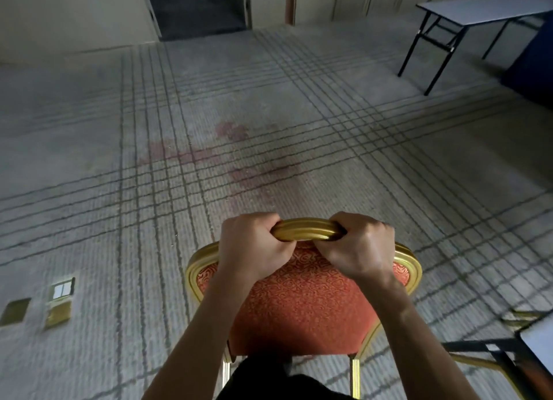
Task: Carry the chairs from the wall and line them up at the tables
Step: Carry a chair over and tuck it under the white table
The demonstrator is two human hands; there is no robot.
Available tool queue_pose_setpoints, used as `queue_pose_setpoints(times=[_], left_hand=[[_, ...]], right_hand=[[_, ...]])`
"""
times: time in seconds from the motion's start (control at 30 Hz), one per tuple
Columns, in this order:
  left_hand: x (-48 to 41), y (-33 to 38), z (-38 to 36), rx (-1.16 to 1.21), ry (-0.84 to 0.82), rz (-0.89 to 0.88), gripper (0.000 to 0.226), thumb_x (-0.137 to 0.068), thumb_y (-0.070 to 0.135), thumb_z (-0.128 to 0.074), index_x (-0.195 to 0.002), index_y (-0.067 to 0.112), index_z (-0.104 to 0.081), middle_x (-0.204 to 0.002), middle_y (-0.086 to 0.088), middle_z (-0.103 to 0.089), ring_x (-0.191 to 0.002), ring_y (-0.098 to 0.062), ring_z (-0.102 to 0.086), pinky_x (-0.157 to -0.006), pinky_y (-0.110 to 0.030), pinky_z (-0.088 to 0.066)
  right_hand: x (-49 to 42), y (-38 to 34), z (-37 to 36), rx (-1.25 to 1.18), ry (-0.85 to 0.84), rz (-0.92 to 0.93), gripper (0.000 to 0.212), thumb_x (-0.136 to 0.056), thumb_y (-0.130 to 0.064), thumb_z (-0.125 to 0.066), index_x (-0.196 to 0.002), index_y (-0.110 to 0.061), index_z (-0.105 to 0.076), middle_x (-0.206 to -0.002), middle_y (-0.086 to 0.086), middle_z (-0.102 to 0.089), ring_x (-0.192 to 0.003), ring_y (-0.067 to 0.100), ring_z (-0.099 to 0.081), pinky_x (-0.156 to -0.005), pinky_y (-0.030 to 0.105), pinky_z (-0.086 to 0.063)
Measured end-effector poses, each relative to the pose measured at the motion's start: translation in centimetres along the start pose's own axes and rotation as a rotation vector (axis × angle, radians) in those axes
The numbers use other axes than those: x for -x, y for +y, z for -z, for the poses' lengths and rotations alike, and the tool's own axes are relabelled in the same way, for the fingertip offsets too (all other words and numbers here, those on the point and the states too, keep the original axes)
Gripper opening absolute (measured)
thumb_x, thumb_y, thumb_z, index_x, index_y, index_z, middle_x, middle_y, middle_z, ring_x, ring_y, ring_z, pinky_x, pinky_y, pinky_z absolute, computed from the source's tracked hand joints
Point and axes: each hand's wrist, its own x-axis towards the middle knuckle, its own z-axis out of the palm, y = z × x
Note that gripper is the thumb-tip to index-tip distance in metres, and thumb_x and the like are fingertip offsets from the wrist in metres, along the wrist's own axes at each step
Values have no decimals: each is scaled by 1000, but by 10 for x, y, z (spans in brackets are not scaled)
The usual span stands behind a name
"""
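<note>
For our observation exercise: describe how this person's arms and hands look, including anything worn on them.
The left hand and right hand are bare: no gloves, rings, watch or bracelet show. Both forearms are uncovered, with no sleeves in view.

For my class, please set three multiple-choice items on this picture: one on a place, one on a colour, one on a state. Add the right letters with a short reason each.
1. Where in the view is the white-topped folding table with black legs?
A. upper right
B. lower left
C. centre

2. What colour is the patterned fabric of the gold-framed chair?
A. blue
B. orange-red
C. green

3. What are the left hand and the right hand doing?
A. both lie flat on the floor
B. one hangs free
C. both grip the chair's top rail

Answers:
1 A, it stands at the far right by the wall.
2 B, the padding shows orange-red.
3 C, the fingers of both curl round the gold rail.
</note>
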Motion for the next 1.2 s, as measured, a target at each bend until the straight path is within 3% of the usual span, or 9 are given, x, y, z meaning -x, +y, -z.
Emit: queue_pose_setpoints(times=[0.17,0.43,0.67,1.07,1.2], left_hand=[[-108,-34,-28,28,-29,-53,46,-63,36,-77,-54,19,-35,-48,11,-35,-43,-13,-38,-47,-23,-28],[-270,-84,-88,54,-10,-138,42,-63,36,-76,-55,18,-39,-48,5,-48,-45,-19,-48,-45,-27,-34],[-427,-131,-171,32,-15,-174,42,-64,31,-77,-54,17,-38,-46,5,-44,-42,-18,-44,-41,-30,-35],[-690,-200,-268,-7,1,-109,43,-60,30,-78,-52,15,-38,-45,7,-39,-39,-14,-39,-45,-22,-26],[-776,-239,-321,15,-11,-111,42,-61,30,-77,-52,15,-38,-45,6,-41,-40,-16,-40,-42,-26,-32]], right_hand=[[-99,12,-33,39,-4,-43,24,-65,-47,-65,-60,-24,-62,-54,-9,-57,-51,14,-55,-53,25,-40],[-253,48,-95,45,59,-60,25,-67,-46,-67,-62,-23,-62,-57,-8,-59,-54,16,-57,-53,31,-47],[-403,104,-175,0,96,-60,22,-71,-44,-69,-62,-25,-62,-56,-10,-58,-53,14,-56,-54,30,-47],[-678,169,-273,-13,64,-43,31,-68,-53,-58,-61,-22,-63,-56,-7,-61,-54,18,-60,-56,27,-43],[-764,199,-324,37,45,-70,28,-68,-49,-65,-60,-23,-58,-55,-8,-58,-53,15,-57,-55,26,-39]])
